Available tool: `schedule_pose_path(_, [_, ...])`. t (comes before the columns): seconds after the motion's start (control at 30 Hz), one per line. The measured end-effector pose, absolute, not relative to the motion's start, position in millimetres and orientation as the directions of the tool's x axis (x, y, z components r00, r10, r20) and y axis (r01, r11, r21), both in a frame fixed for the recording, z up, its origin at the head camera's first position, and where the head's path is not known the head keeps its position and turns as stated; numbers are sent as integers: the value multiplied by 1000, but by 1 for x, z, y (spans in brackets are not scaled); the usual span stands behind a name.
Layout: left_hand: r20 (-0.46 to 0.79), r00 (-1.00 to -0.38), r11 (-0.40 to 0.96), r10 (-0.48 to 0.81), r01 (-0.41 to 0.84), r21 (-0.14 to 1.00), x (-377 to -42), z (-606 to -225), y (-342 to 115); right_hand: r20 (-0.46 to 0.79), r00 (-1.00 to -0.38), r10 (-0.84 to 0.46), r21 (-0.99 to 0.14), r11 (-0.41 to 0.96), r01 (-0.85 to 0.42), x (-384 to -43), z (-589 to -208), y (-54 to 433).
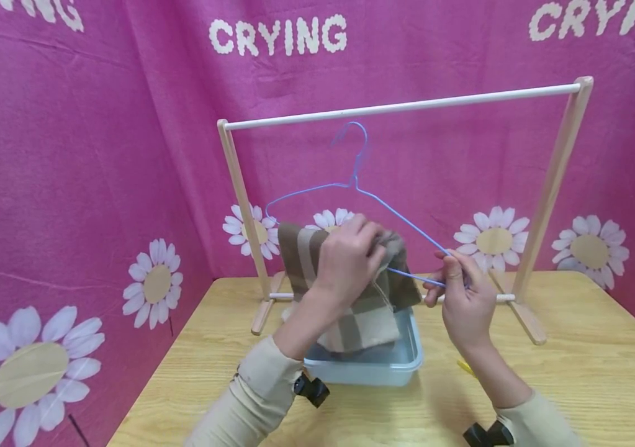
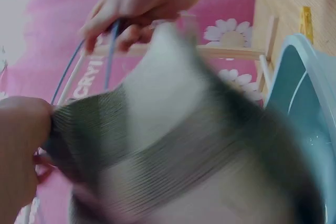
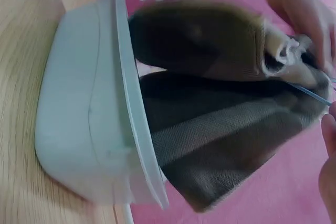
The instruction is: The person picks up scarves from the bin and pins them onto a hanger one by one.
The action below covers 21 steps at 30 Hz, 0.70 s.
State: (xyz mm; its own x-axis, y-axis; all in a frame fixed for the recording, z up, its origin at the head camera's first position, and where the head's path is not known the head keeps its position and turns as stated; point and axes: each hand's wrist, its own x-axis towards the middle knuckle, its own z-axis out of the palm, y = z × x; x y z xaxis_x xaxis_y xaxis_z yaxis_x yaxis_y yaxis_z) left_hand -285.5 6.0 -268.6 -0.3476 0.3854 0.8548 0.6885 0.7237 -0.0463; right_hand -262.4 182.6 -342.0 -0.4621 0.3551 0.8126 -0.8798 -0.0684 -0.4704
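Note:
A blue wire hanger (image 1: 401, 217) is held in front of the rack, its hook just below the white rod and not seen to rest on it. My right hand (image 1: 469, 301) grips the hanger's right corner. Draped over the hanger's lower bar is a brown, grey and cream checked cloth (image 1: 359, 323), hanging down on both sides of it. My left hand (image 1: 347, 257) pinches the cloth's top edge at the bar; the fingertips are partly hidden. In the right wrist view, the folded cloth (image 3: 210, 129) hangs close to the tub's rim.
A pale blue plastic tub (image 1: 364, 372) stands on the wooden table (image 1: 228, 372) below the cloth. Behind it is a wooden rack with a white rod (image 1: 406, 107). A small yellow thing (image 1: 465, 367) lies right of the tub. Pink fabric with daisies encloses the table.

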Motion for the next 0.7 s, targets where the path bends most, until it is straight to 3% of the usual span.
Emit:
schedule_pose_path(0.07, [859,-191,690,476,687,-230,-284,-270,16,816,-460,350,-474,-50,-879,-262,-341,178])
schedule_pose_path(0.13, [827,-144,643,543,705,-299,-280,-272,23,823,-450,347,-468,-35,-883,-261,-339,176])
schedule_pose_path(0.2, [805,-192,598,561,766,-234,-276,-274,27,830,-434,351,-456,-21,-890,-261,-338,175])
schedule_pose_path(0.3, [767,-314,530,560,847,-40,-270,-274,26,839,-422,344,-448,-6,-894,-262,-337,177])
schedule_pose_path(0.4, [687,-373,438,624,895,88,-268,-273,22,845,-405,349,-460,88,-884,-263,-336,178])
schedule_pose_path(0.57, [553,-357,338,753,930,141,-274,-270,12,852,-369,372,-470,234,-851,-262,-334,179])
schedule_pose_path(0.7, [476,-394,416,786,907,64,-280,-272,3,846,-370,383,-479,241,-844,-260,-332,181])
